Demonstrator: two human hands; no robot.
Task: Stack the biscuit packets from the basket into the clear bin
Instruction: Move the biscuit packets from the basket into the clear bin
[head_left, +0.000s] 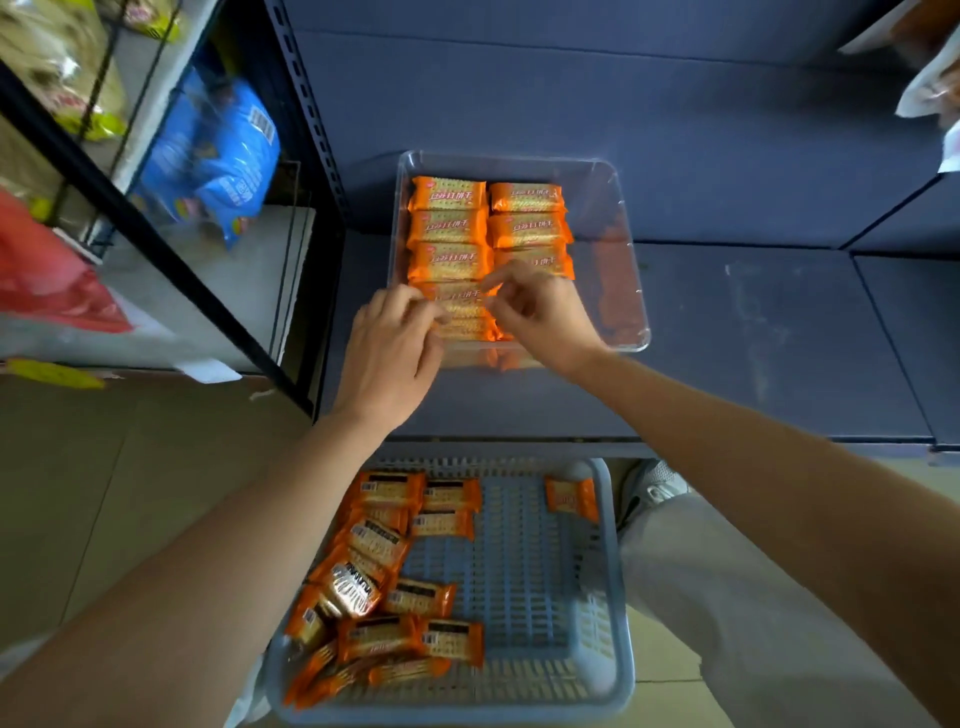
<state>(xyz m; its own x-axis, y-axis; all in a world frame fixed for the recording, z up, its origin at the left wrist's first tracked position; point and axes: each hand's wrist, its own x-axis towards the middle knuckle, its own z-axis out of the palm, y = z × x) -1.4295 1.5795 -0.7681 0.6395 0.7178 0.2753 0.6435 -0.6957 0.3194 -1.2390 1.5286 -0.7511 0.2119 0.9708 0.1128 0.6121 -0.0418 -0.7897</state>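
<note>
step: placing a packet; the bin's left column is being finished, and the task looks under half done.
left hand: fingers curled on the left end of the near packet.
right hand: fingers bent, pinching the same packet's right end.
near packet: over the front-left of the clear bin, touching the row behind it; motion blur hides whether it lies flat yet.
clear bin: on the shelf, toward its left edge; stacked packets fill two columns, and the right side is bare.
basket: on the floor just below the shelf's front edge, with loose packets heaped on its left side.
next move: likely let go, reach down to the basket, take another packet and turn it label up to match the columns.
</note>
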